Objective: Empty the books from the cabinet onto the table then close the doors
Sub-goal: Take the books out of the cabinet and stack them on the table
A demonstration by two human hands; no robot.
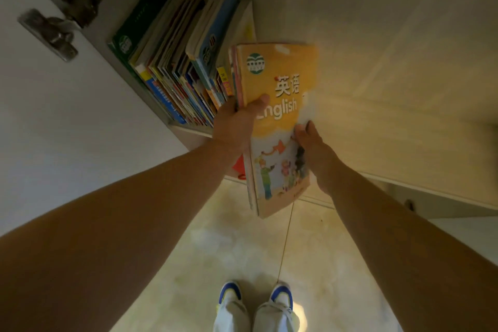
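A thin stack of books topped by a yellow "English" textbook point(280, 127) sticks out past the cabinet shelf's front edge point(194, 131). My left hand point(237, 124) grips the stack's left side, thumb across the cover. On the stack's right edge my right hand point(312, 148) presses with its fingers hidden behind the books. A row of several upright books point(175, 62), green and blue covers among them, stands on the shelf to the left, leaning against the cabinet's side wall.
The open white cabinet door point(54, 121) with two metal hinges point(62, 16) is on the left. A pale shelf panel point(390, 62) spreads to the right. Below are cream floor tiles point(215, 251) and my blue-and-white shoes point(256, 294).
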